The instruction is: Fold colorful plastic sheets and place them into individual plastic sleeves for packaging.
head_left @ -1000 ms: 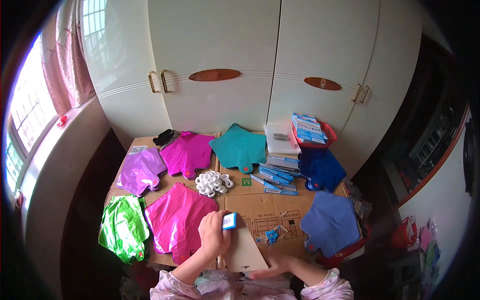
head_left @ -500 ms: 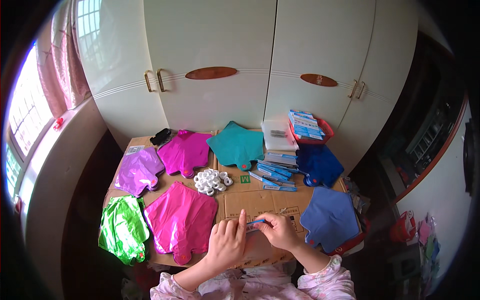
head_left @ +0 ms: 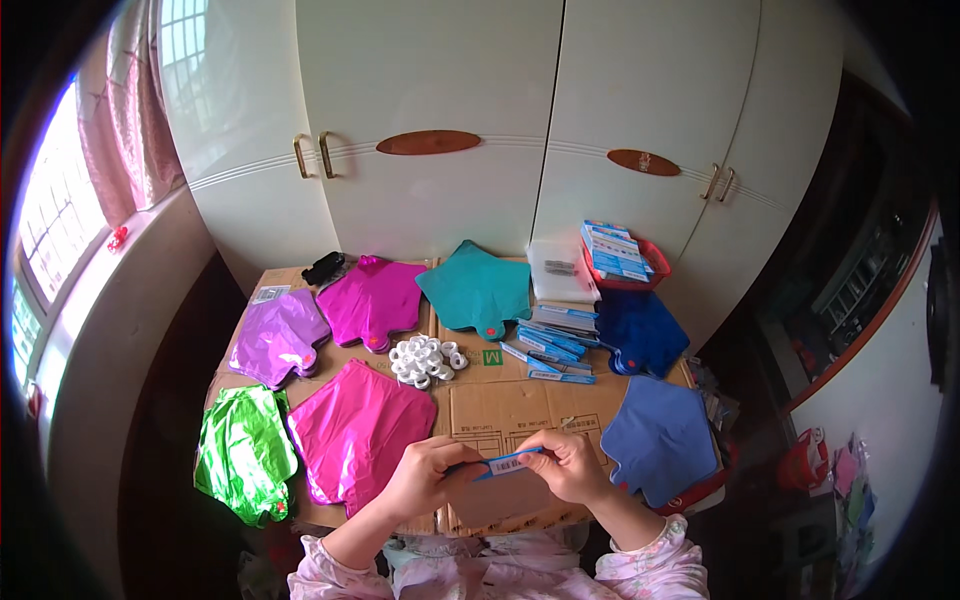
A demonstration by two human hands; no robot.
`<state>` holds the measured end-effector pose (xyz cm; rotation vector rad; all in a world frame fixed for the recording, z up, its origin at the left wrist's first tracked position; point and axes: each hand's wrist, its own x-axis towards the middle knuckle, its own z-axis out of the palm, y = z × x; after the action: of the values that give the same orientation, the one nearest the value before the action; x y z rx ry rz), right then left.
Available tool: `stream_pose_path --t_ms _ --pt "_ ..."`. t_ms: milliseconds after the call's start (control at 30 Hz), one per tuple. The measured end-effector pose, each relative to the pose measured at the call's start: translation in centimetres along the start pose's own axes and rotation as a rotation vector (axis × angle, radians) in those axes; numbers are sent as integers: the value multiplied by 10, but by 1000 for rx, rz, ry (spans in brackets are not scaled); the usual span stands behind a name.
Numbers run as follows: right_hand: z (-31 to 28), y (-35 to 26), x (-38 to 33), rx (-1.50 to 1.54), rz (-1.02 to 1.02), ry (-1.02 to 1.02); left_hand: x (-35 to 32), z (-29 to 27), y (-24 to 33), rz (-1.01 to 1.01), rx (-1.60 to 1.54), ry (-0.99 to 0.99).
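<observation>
Close in front of me I hold a clear plastic bag (head_left: 505, 497) by its blue printed top strip (head_left: 500, 466). My left hand (head_left: 428, 478) pinches the strip's left end, and my right hand (head_left: 567, 468) pinches its right end between thumb and fingers. The see-through part hangs below the strip, over the cardboard. Beyond my hands lies a stack of similar blue-edged packets (head_left: 553, 350). To its left is a heap of small white rings (head_left: 425, 360).
Flat foil star balloons lie around the cardboard (head_left: 480, 405): green (head_left: 243, 450), hot pink (head_left: 362, 430), lilac (head_left: 278, 335), magenta (head_left: 372, 298), teal (head_left: 475, 288), dark blue (head_left: 642, 330), grey-blue (head_left: 660, 435). A red basket (head_left: 655, 262) holds blue-white packets; clear bags (head_left: 560, 272) lie beside it.
My left hand has moved slightly left and its raised index finger has folded down onto the strip. The bag is now stretched out between both hands.
</observation>
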<state>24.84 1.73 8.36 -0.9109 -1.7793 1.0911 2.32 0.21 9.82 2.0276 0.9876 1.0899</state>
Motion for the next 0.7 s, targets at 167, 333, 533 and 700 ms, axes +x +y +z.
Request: stream_pose_path --t_ms 167,333,533,700 --pt "-6 -42 -2 -241 -106 -161 -5 -7 12 189 90 -45" --pt "3 -58 -12 -603 -451 -299 -15 -2 38 332 247 -126" --pt "-2 -76 -22 -670 -607 -437 -31 -7 67 441 519 -220" --pt "-9 -96 -22 -712 -619 -472 -26 -17 81 546 711 -183"
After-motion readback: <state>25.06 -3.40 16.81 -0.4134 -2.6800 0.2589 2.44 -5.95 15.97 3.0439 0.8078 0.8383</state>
